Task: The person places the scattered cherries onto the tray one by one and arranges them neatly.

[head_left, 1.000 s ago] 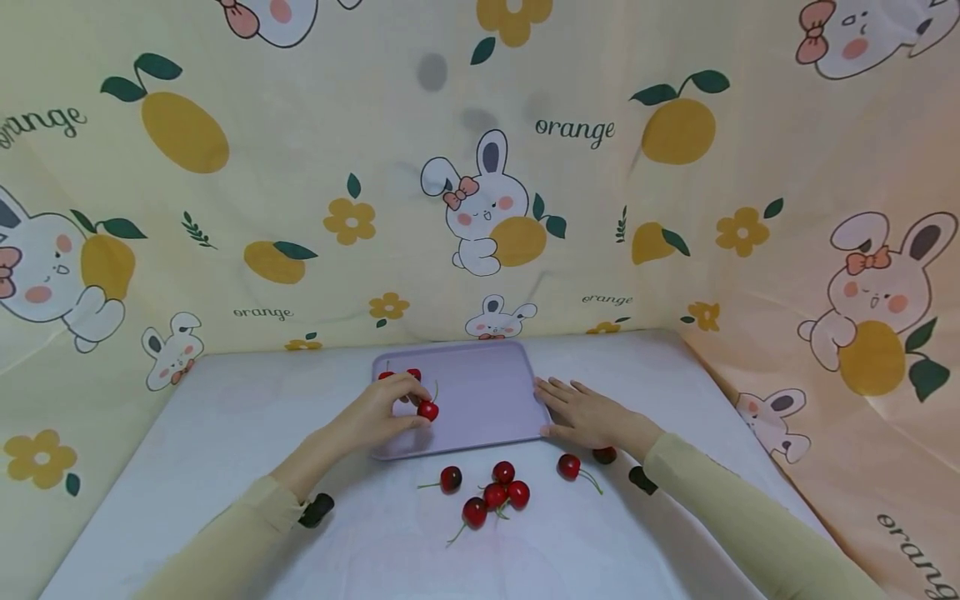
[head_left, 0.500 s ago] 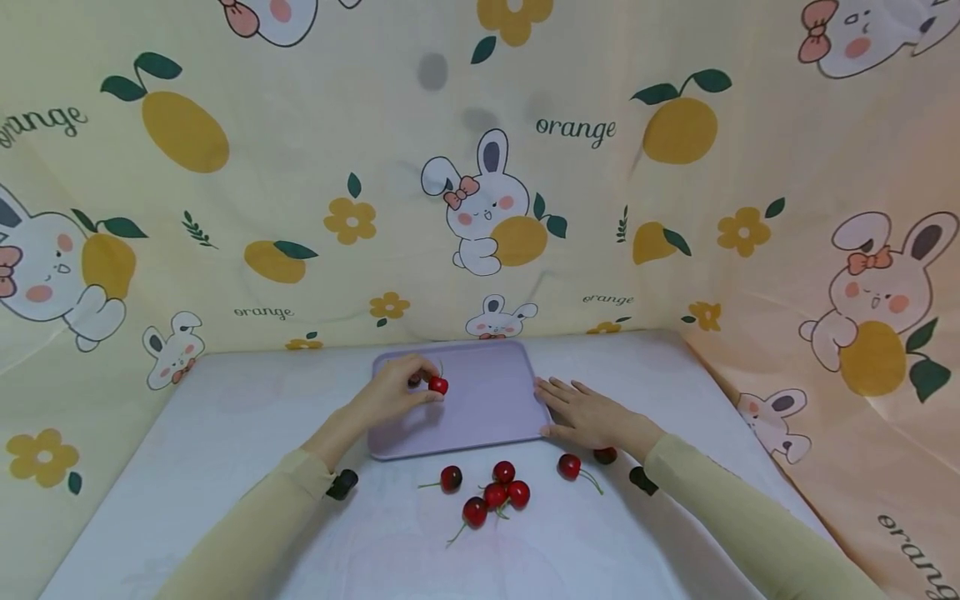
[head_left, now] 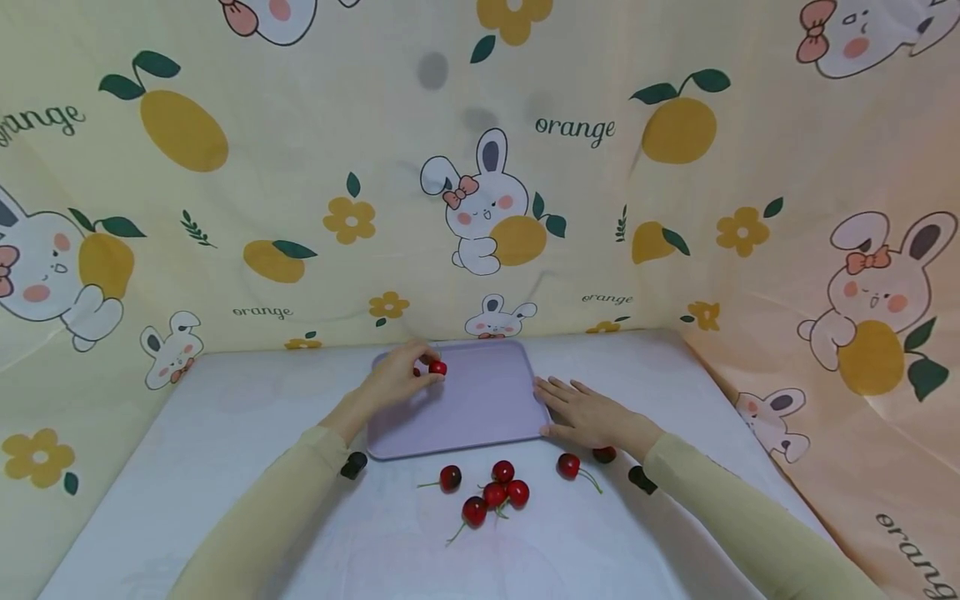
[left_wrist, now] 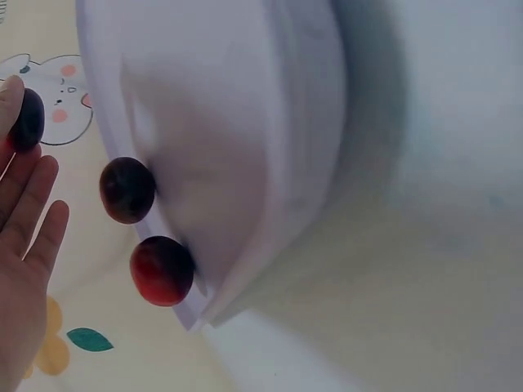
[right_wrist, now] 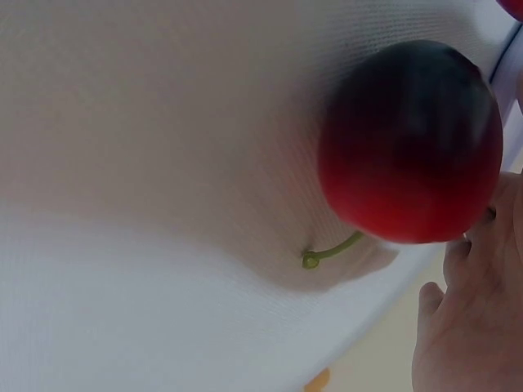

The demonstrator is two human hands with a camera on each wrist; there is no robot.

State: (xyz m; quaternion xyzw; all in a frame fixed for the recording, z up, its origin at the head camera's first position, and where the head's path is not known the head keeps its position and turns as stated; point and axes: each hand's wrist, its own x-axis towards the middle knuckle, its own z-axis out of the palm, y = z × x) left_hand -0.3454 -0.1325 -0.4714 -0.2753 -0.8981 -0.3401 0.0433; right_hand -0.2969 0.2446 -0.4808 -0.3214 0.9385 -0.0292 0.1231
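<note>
My left hand (head_left: 393, 379) pinches a red cherry (head_left: 438, 367) between thumb and fingers, over the back left part of a lilac tray (head_left: 480, 400). In the left wrist view that held cherry (left_wrist: 29, 121) looks dark and sits apart from two others on the tray, a dark cherry (left_wrist: 127, 189) and a redder cherry (left_wrist: 162, 271). From the head these two are mostly hidden by the hand. My right hand (head_left: 592, 414) lies with fingers extended, fingertips at the tray's right edge. Close to its wrist, a large dark-red cherry (right_wrist: 413, 143) with a green stem fills the right wrist view.
In front of the tray, on the white table (head_left: 285, 533), lie a single cherry (head_left: 450, 477) and a cluster of several cherries (head_left: 495, 495). A stemmed cherry (head_left: 568, 466) and a partly covered cherry (head_left: 604, 454) are by the right forearm. A printed curtain (head_left: 360, 125) rises behind.
My left hand has carried the cherry from the tray's left middle toward its back edge, shifting slightly right. The right hand and the cherries on the table stay put.
</note>
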